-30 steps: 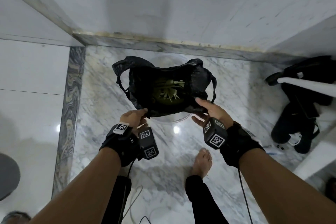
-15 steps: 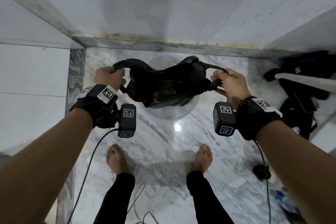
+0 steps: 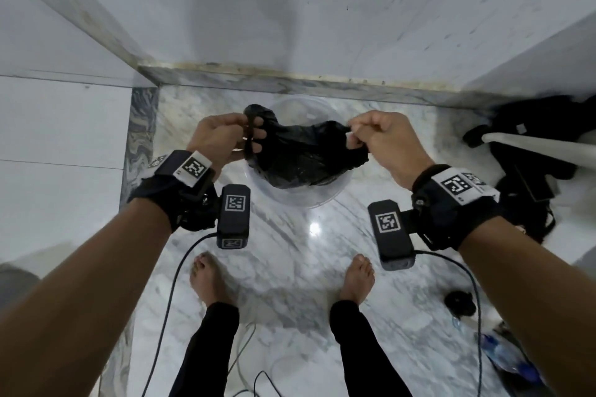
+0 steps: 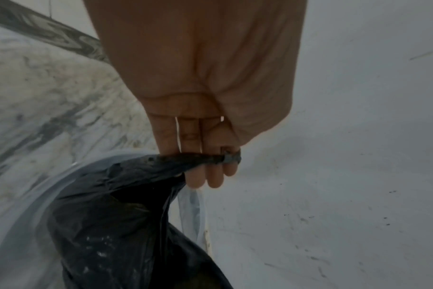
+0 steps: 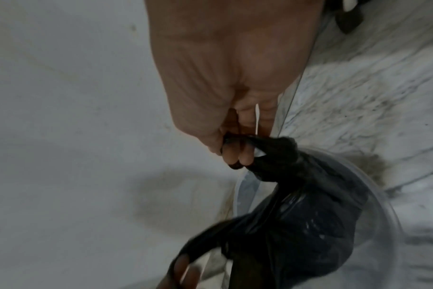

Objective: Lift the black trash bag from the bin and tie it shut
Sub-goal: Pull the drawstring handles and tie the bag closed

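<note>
A black trash bag (image 3: 300,158) hangs between my hands, its bottom just inside a clear round bin (image 3: 322,196) on the marble floor. My left hand (image 3: 222,138) has its fingers hooked through the bag's left handle loop (image 4: 203,159). My right hand (image 3: 380,135) grips the right handle, twisted thin (image 5: 272,144). The left wrist view shows the bag (image 4: 116,224) below my left hand (image 4: 205,172), with the bin's rim (image 4: 37,195) curving beside it. In the right wrist view the bag (image 5: 297,224) slopes down from my right hand (image 5: 237,154).
A white wall (image 3: 322,10) and marble skirting (image 3: 290,84) stand right behind the bin. Black bags and a white pole (image 3: 532,151) lie at the right. My bare feet (image 3: 209,280) stand close in front, with cables (image 3: 167,316) trailing from the wrist cameras.
Both hands left the bag's open near rim, took its two handles and lifted. The mouth has since pulled narrow, and the hands have come closer together.
</note>
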Action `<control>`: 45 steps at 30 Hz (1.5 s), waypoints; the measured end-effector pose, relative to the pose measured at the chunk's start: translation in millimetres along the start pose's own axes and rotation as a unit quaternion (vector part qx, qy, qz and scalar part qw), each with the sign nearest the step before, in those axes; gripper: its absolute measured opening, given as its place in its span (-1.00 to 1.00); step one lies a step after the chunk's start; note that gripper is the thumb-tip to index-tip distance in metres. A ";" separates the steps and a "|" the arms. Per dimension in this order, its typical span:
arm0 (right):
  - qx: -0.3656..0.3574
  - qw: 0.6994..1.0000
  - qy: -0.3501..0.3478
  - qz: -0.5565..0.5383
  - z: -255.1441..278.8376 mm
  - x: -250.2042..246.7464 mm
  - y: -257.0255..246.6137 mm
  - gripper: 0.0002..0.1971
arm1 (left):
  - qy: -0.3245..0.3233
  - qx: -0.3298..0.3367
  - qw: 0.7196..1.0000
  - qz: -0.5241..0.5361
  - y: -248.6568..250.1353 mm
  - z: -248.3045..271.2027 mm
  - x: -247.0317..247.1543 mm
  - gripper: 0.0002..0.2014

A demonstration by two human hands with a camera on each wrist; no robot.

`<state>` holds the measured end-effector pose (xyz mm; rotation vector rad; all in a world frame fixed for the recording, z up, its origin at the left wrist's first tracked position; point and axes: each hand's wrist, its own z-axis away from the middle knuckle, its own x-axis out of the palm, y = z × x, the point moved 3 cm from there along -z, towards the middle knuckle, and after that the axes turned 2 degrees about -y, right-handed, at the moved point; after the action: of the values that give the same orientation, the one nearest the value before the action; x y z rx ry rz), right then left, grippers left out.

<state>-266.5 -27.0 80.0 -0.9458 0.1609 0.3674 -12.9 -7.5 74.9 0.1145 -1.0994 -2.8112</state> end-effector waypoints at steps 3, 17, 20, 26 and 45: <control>0.000 0.999 -0.054 0.006 5.2 28.7 0.7 -0.79 | -0.058 -0.013 0.998 0.027 -13.1 3.9 21.2 -0.73; -0.075 0.986 -0.059 0.137 12.4 74.1 12.3 -0.55 | -0.050 -0.030 0.993 -0.100 -33.6 -10.6 49.3 -0.76; -0.063 0.984 -0.095 0.137 12.6 72.7 12.9 -0.47 | -0.026 -0.010 0.991 -0.130 -34.0 -14.8 49.4 -0.74; -0.079 0.974 -0.108 0.180 10.4 71.4 10.7 -0.42 | -0.006 -0.020 0.990 -0.138 -38.5 -15.8 50.8 -0.72; -0.087 0.968 -0.137 0.190 11.5 74.7 24.8 -0.16 | -0.005 -0.043 0.979 -0.200 -42.8 -18.2 53.9 -0.73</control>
<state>-206.9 13.1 45.9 -1.0265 0.0562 0.8725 -67.8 3.9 31.0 0.3509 -1.0552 -3.2089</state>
